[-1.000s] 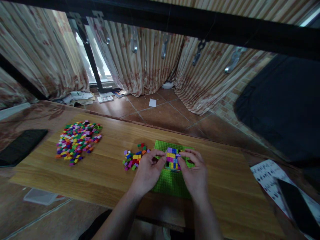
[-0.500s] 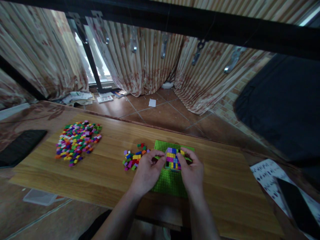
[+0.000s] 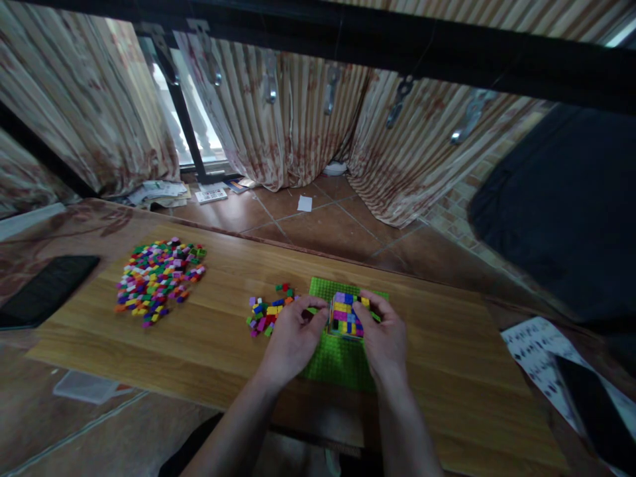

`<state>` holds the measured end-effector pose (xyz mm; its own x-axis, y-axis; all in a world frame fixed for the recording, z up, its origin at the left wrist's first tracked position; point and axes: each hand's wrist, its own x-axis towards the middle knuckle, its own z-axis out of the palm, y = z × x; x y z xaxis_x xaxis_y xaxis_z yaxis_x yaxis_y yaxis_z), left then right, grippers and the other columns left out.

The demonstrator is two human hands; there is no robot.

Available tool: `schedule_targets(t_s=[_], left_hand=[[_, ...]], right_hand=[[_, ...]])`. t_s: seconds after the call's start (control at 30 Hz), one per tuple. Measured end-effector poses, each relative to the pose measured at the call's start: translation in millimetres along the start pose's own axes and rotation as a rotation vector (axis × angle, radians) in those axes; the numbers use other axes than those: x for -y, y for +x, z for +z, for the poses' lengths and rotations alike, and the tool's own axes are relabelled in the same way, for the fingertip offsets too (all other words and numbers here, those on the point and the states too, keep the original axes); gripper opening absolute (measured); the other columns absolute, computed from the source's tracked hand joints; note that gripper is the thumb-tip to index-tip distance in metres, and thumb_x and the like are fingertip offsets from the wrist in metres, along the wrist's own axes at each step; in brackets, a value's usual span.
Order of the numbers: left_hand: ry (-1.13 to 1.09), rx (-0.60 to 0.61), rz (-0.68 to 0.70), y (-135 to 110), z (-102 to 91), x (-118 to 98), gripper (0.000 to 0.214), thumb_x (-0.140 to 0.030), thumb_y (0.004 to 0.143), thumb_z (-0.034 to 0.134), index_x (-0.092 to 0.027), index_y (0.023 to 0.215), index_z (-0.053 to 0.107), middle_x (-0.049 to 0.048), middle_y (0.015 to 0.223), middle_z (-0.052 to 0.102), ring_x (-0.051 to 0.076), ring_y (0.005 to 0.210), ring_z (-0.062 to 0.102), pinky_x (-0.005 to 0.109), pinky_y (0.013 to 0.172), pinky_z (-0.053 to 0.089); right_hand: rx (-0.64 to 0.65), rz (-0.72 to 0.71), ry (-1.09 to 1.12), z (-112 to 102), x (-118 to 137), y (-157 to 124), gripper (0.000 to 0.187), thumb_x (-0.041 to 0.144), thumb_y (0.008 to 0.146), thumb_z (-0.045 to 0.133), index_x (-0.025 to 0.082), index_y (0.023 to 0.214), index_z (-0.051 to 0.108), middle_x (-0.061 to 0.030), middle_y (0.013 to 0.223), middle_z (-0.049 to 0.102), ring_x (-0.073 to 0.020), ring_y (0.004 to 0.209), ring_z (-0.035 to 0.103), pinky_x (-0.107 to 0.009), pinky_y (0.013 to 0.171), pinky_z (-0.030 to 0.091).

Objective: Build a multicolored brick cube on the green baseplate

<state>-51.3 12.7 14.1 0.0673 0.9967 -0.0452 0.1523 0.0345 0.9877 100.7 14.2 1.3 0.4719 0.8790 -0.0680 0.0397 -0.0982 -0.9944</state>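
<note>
A block of toy building bricks (image 3: pixel 346 317) in purple, yellow, blue, pink and black stands on a green studded baseplate (image 3: pixel 335 364). My right hand (image 3: pixel 389 336) grips this block from the right, its thumb on the top and its index finger around the far corner. At the block's left edge is my left hand (image 3: pixel 294 339), thumb and index finger pinched together. Whatever may be between those fingertips is too small to make out. Just left of it lies a small group of loose bricks (image 3: pixel 258 318), partly hidden by the hand.
A large heap of mixed bricks (image 3: pixel 159 278) lies on the left of the wooden table (image 3: pixel 223 358). Beyond the table's left end is a dark tablet-like object (image 3: pixel 47 291). A printed sheet (image 3: pixel 534 344) and a black phone-like object (image 3: pixel 591 404) lie at the right.
The view has shifted slightly. My left fingertips have drawn a little away from the block's left edge, while my right hand keeps its hold.
</note>
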Motion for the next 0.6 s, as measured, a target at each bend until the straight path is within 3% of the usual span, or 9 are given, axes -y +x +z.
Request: schedule_targets(t_s=[0.6], left_hand=[[0.090,-0.113,0.026,10,-27.0,-7,0.019,-0.031,0.082,0.059,-0.016,0.082,0.070,-0.0007,0.069,0.065,0.012,0.062,0.057,0.022,0.058,0.040]], right_hand=[[0.006,0.058,0.233,-2,-5,2,0.035,0.041,0.065,0.079,0.021,0.093,0.073,-0.0024,0.094,0.073,-0.0161,0.079,0.065,-0.031,0.071,0.052]])
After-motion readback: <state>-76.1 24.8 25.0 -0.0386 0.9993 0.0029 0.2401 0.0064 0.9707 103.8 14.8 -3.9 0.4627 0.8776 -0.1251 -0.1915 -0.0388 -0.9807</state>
